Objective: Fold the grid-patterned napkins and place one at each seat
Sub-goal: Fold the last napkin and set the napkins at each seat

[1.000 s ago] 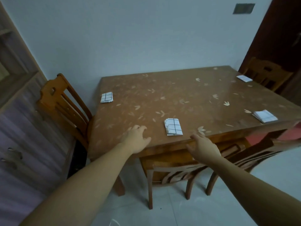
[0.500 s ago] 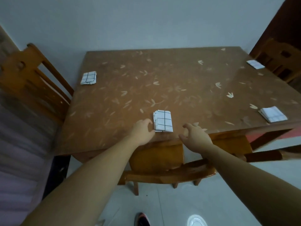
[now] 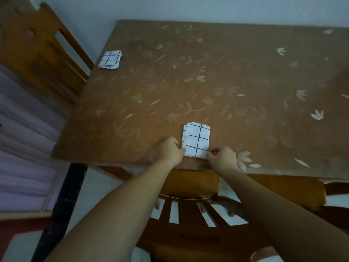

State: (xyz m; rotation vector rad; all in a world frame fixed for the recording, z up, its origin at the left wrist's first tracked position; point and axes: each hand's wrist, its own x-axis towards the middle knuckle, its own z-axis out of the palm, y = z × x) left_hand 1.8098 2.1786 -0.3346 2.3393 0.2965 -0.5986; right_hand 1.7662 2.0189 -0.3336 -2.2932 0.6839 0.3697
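A folded white napkin with a dark grid (image 3: 196,140) lies near the front edge of the brown leaf-patterned table (image 3: 226,82). My left hand (image 3: 170,151) pinches its lower left corner with curled fingers. My right hand (image 3: 222,159) pinches its lower right corner. A second folded grid napkin (image 3: 110,59) lies at the table's far left corner, beside a wooden chair (image 3: 37,50).
Another wooden chair (image 3: 190,208) is tucked under the table's front edge, directly below my arms. A pale purple cabinet (image 3: 22,148) stands along the left. The wall runs behind the table.
My head has moved closer and lower over the table. Both hands have closed in on the near napnapkin's lower corners and now pinch them; the two napkins at the right are out of view.
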